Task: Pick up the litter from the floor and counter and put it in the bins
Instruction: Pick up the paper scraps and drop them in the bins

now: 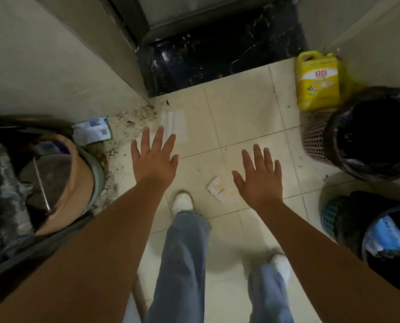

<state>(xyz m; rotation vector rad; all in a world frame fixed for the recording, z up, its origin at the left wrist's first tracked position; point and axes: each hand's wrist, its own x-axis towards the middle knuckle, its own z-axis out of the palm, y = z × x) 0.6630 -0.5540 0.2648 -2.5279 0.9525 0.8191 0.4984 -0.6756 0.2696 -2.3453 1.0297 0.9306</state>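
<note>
- Tiled floor (241, 108), pale, grimy.
- Crumpled wrapper (219, 188) between the hands.
- Clear sheet (174, 123) beyond left fingertips.
- Yellow jug (318, 81), two bins (367, 134) (381, 243) right of the right hand.

Head view, steeply down, floor (241, 117) near

Both bare arms stretched forward and down, left hand (153, 157) slightly ahead of right hand (259, 176), palms down, fingers spread and empty, hands well apart; jeans-clad legs below, white shoes, left foot forward.
</note>
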